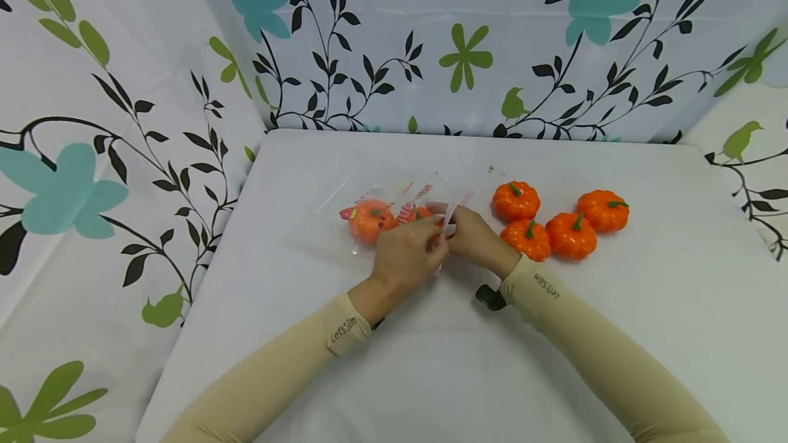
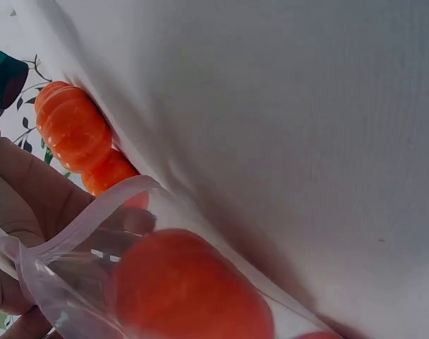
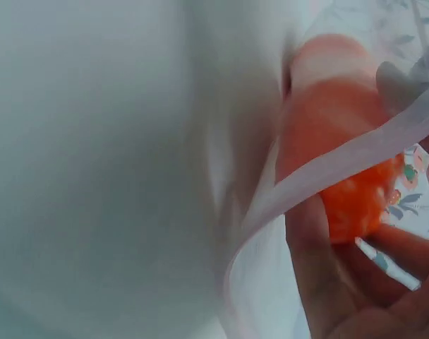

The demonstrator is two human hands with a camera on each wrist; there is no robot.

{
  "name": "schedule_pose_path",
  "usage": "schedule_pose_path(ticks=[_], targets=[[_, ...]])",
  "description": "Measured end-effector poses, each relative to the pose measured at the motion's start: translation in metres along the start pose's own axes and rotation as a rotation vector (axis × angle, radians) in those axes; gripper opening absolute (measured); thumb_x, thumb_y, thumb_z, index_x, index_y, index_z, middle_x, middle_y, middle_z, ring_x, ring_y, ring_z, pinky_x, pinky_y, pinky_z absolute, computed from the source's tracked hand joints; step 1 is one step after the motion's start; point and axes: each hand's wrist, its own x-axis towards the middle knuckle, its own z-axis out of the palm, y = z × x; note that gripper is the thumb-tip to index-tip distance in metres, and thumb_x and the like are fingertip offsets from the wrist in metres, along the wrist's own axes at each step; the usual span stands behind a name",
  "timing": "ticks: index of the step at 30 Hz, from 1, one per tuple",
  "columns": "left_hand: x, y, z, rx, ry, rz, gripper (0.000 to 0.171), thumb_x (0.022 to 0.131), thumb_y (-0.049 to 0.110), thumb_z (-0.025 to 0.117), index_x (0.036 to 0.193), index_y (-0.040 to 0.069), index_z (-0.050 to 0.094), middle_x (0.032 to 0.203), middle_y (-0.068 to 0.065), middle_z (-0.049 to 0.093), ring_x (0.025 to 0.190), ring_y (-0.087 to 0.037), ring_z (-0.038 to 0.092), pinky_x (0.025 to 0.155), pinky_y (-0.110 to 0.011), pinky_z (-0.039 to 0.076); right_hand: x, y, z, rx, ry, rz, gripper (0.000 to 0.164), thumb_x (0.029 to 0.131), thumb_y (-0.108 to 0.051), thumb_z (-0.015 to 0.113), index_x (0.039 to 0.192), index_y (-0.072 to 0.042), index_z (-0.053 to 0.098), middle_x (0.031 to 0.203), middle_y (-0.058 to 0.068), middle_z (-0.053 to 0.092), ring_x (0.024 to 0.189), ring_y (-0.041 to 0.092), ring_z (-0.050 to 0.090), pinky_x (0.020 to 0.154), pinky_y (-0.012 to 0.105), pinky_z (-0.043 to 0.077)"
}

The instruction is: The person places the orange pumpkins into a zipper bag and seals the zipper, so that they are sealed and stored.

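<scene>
A clear plastic bag (image 1: 335, 241) with pink print lies on the table, its mouth facing right. My left hand (image 1: 403, 255) pinches the bag's edge at the mouth. Reaching in through that mouth, my right hand (image 1: 477, 238) holds a small orange toy pumpkin (image 3: 359, 201) between thumb and fingers. The pale strip of the bag's rim (image 3: 341, 166) crosses in front of this pumpkin in the right wrist view. Deeper in the bag rests another orange pumpkin (image 1: 371, 221), with a small pinkish-red bit at its left side.
Several orange pumpkins with green stems, among them a back one (image 1: 516, 200) and a far right one (image 1: 603, 210), sit close together right of my right hand. A white cloth covers the table (image 1: 394, 361). Patterned curtains (image 1: 382, 39) hang behind and at the sides.
</scene>
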Motion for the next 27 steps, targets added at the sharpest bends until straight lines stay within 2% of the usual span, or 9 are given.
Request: schedule_pose_path(ticks=[4,6,8,11,14,17,22,27], targets=[[-0.001,0.0,0.0,0.006,0.009,0.009,0.006,0.083,0.008,0.071,0.081,0.007,0.077,0.104,-0.008,0.076,0.081,-0.019,0.075,0.054,-0.027,0.055,0.001,0.004,0.0,0.133,-0.096,-0.052,0.068,0.09,-0.009,0.071,0.152,-0.004,0.044,0.145,0.01,0.056,0.127,0.03,0.056,0.104,0.045,0.046],[-0.001,-0.001,0.0,0.009,0.014,0.013,0.006,0.083,0.009,0.071,0.081,0.007,0.077,0.104,-0.008,0.076,0.08,-0.019,0.075,0.054,-0.028,0.055,0.0,0.006,-0.001,0.186,-0.113,-0.073,0.065,0.092,-0.007,0.068,0.152,-0.003,0.043,0.15,0.009,0.051,0.132,0.03,0.053,0.108,0.046,0.043],[0.0,-0.001,0.0,0.012,0.02,0.016,0.007,0.083,0.009,0.071,0.084,0.007,0.078,0.103,-0.007,0.077,0.079,-0.019,0.075,0.055,-0.028,0.056,-0.001,0.009,-0.003,0.197,-0.092,-0.075,0.061,0.093,-0.005,0.065,0.151,-0.002,0.045,0.152,0.01,0.049,0.134,0.033,0.051,0.108,0.048,0.043],[0.0,-0.003,0.0,0.032,0.025,0.019,0.009,0.084,0.009,0.071,0.088,0.007,0.079,0.101,-0.007,0.077,0.076,-0.019,0.075,0.055,-0.028,0.056,-0.005,0.012,-0.007,0.182,-0.002,-0.044,0.053,0.095,-0.009,0.065,0.145,-0.002,0.052,0.148,0.013,0.054,0.131,0.035,0.055,0.104,0.05,0.046],[0.001,-0.003,-0.002,0.049,0.029,0.023,0.01,0.085,0.01,0.072,0.089,0.007,0.08,0.101,-0.006,0.077,0.075,-0.019,0.075,0.054,-0.027,0.055,-0.01,0.012,-0.01,0.128,0.088,-0.013,0.036,0.094,-0.015,0.067,0.128,-0.004,0.065,0.13,0.014,0.065,0.116,0.034,0.065,0.094,0.05,0.053],[0.002,-0.002,-0.003,0.045,0.034,0.021,0.009,0.085,0.011,0.071,0.087,0.008,0.079,0.102,-0.006,0.077,0.073,-0.018,0.074,0.051,-0.026,0.053,-0.014,0.009,-0.011,0.092,0.104,-0.028,0.022,0.095,-0.015,0.067,0.113,-0.004,0.071,0.115,0.011,0.071,0.104,0.029,0.07,0.09,0.047,0.056],[0.002,-0.002,-0.003,0.028,0.048,0.019,0.007,0.083,0.01,0.071,0.082,0.008,0.078,0.102,-0.004,0.077,0.069,-0.016,0.073,0.045,-0.022,0.046,-0.015,0.007,-0.009,0.149,0.034,-0.083,0.025,0.096,-0.006,0.062,0.119,0.001,0.07,0.116,0.013,0.072,0.105,0.027,0.07,0.092,0.044,0.055],[0.001,0.0,-0.002,0.016,0.057,0.025,0.007,0.08,0.007,0.07,0.076,0.01,0.075,0.104,-0.004,0.077,0.069,-0.016,0.073,0.043,-0.023,0.043,-0.009,0.009,-0.004,0.167,0.018,-0.139,0.03,0.094,0.001,0.059,0.121,0.006,0.069,0.123,0.014,0.07,0.108,0.026,0.069,0.094,0.041,0.055]])
